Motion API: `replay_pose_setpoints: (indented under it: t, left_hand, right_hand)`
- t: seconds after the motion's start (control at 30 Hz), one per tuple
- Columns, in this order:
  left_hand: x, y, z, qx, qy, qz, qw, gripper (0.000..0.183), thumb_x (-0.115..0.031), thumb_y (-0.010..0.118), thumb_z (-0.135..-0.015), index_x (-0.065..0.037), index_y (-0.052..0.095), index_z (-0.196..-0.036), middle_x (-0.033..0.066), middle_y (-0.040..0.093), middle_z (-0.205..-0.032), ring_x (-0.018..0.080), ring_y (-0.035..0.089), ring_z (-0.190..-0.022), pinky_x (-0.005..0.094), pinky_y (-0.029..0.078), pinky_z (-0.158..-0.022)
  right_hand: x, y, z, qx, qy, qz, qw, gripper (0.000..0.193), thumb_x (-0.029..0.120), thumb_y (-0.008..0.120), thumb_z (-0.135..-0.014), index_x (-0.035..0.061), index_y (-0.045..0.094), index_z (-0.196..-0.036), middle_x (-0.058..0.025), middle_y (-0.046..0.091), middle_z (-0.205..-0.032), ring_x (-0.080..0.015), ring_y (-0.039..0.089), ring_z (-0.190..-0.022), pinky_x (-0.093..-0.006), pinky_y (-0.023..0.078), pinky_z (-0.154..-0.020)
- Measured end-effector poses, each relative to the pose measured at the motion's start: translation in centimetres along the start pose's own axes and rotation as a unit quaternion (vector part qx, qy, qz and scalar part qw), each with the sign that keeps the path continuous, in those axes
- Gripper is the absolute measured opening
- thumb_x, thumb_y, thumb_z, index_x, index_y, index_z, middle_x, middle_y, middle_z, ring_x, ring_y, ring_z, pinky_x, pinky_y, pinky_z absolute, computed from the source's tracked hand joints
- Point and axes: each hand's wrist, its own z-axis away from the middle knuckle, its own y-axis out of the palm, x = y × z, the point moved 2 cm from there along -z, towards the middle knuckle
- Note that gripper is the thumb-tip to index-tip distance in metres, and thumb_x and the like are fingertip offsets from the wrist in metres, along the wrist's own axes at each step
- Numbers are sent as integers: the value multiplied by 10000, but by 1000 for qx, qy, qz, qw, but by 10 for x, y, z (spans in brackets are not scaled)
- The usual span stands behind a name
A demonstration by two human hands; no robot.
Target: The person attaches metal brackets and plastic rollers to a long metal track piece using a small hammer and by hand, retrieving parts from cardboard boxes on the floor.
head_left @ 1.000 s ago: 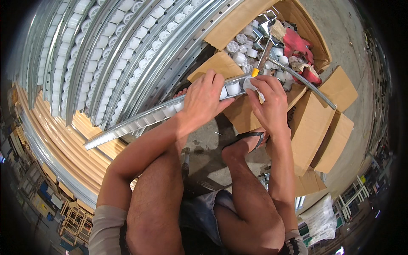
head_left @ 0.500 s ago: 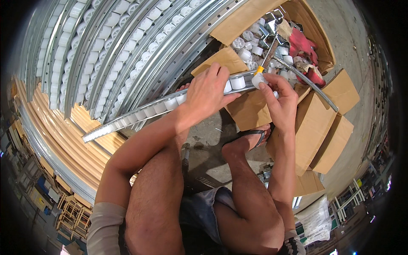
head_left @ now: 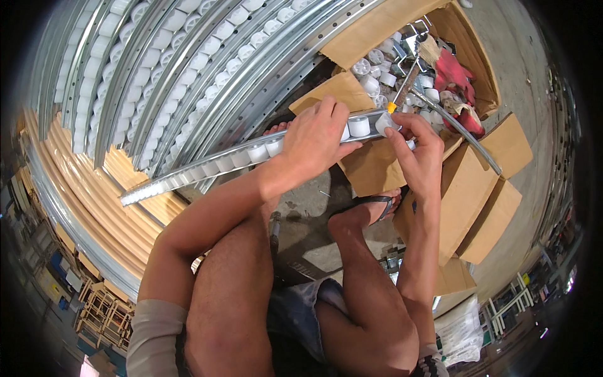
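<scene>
Long metal rail slants across the middle, low end at left over the tan tubes, high end at right by the cardboard box. Room is tight on the far side: stacked roller rails fill the upper left, box flaps crowd the rail's right end. More open on the near side, bare concrete floor between the legs; another strip runs right of the box. Left hand wraps over the rail from above, gripping it, thumb along the near edge. Right hand pinches a white roller between thumb and fingertips at the rail's right end, just beside a yellow piece. Left hand covers a section of rail and its fingertips' undersides; held roller partly behind right fingers, so can't tell if it's seated. Outer rim dark, stack cut off at top. Box contents overlap: loose rollers, metal brackets, red cloth. Counts: one rail in hand, two rollers between hands (one partly covered), one pinched, one yellow piece, one black sandal clear; rollers farther left blend together, not countable.
</scene>
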Motion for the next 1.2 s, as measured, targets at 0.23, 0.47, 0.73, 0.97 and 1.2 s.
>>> replay_pose_setpoints:
  t: [0.23,0.47,0.73,0.97,1.2]
  left_hand:
    - [-3,-1,1,6,4,-5,1000,521,-301,857,-769,-19,515,-1043,163,525,-1056,392,620,-937,475,529,-764]
    - [-1,3,1,12,-1,-2,1000,516,-271,858,-765,-18,511,-1051,167,519,-1072,396,615,-946,478,522,-762]
    - [-1,5,2,2,5,-10,1000,519,-264,864,-758,-20,520,-1062,172,521,-1077,396,609,-958,478,516,-768]
    - [1,8,2,-7,5,-11,1000,531,-245,876,-732,-20,521,-1057,170,526,-1074,397,607,-947,481,515,-760]
    - [3,13,-2,-26,16,-16,999,524,-237,871,-731,-16,515,-1045,171,532,-1051,400,606,-921,493,511,-723]
  right_hand:
    - [13,9,4,-8,-94,149,984,232,49,768,-806,-14,724,-1025,-153,697,-1023,-332,659,-919,-421,535,-839]
    - [14,21,6,-41,-66,174,982,237,44,764,-778,-19,725,-1003,-183,686,-1009,-375,640,-974,-449,514,-876]
    - [8,23,1,-16,-31,179,983,279,74,778,-782,-26,702,-1032,-202,690,-985,-394,639,-946,-462,510,-844]
    - [13,30,6,-71,76,94,990,307,124,815,-786,-9,630,-992,-198,685,-913,-398,648,-845,-488,498,-777]
    - [7,31,0,-75,44,130,988,279,123,811,-756,-35,628,-896,-233,668,-861,-426,643,-852,-490,499,-770]
